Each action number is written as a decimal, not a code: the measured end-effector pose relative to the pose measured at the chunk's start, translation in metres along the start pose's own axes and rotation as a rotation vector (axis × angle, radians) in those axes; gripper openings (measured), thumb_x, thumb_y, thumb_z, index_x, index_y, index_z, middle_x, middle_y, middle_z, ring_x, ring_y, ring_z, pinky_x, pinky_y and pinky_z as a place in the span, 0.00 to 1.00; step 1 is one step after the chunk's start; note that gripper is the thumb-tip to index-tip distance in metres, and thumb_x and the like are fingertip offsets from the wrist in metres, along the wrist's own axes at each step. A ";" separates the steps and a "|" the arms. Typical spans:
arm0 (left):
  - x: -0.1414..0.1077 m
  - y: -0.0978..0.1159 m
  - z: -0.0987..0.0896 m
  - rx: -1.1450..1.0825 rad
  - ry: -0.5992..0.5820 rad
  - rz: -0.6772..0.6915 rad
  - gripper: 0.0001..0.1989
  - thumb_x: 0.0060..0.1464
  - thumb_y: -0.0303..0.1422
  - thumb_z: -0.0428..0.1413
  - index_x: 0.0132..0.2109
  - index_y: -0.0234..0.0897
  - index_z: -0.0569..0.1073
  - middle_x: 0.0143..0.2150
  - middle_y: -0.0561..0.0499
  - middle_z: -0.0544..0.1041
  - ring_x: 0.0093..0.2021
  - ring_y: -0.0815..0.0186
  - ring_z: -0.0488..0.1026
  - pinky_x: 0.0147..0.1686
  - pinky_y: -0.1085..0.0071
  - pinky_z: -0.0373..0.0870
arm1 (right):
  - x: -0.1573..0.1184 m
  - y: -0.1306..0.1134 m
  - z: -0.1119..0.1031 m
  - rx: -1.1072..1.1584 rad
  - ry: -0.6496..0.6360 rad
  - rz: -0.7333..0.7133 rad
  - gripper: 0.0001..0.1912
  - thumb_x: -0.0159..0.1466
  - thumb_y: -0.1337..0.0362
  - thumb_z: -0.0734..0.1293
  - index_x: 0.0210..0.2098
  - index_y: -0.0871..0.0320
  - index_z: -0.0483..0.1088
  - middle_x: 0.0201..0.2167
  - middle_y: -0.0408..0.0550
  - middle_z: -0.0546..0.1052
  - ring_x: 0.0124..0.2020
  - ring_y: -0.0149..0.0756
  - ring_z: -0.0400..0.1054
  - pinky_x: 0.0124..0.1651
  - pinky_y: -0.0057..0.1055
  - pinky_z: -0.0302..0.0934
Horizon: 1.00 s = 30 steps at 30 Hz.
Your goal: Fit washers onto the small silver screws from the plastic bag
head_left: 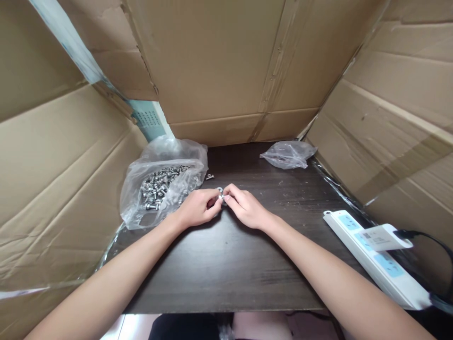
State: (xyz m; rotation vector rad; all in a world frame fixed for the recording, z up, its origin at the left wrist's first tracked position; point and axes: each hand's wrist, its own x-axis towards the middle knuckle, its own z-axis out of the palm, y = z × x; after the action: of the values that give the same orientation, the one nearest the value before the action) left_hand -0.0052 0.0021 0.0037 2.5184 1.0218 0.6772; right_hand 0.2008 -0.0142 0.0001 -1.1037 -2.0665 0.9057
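Observation:
My left hand (201,206) and my right hand (246,206) meet over the middle of the table, thumbs and fingertips pinched together. Between them is a small shiny metal bolt (222,196), largely covered by the fingers. A flat ring like a washer (220,189) shows just beyond the fingertips; whether it sits on the bolt or lies on the table I cannot tell. Behind my left hand, an open clear plastic bag (132,189) holds many metal bolts (155,189). One loose bolt (210,177) lies on the table right of the bag.
The dark wooden table (226,274) is walled by cardboard (226,61) at the back and both sides. Another clear plastic bag (288,154) lies at the back right. A white power strip (375,259) with a plugged-in adapter (385,237) and black cable runs along the right edge.

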 end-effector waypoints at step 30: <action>0.000 0.001 -0.001 0.017 -0.050 -0.036 0.13 0.65 0.37 0.47 0.32 0.36 0.64 0.26 0.54 0.67 0.26 0.69 0.62 0.30 0.71 0.55 | 0.001 0.001 0.004 -0.034 0.017 -0.069 0.10 0.74 0.63 0.56 0.37 0.55 0.63 0.34 0.46 0.74 0.36 0.37 0.68 0.41 0.32 0.58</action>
State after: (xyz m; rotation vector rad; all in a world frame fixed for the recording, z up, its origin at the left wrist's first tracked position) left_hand -0.0047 0.0013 0.0050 2.5126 1.0566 0.5941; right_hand 0.1982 -0.0135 -0.0028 -1.0479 -2.1001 0.8277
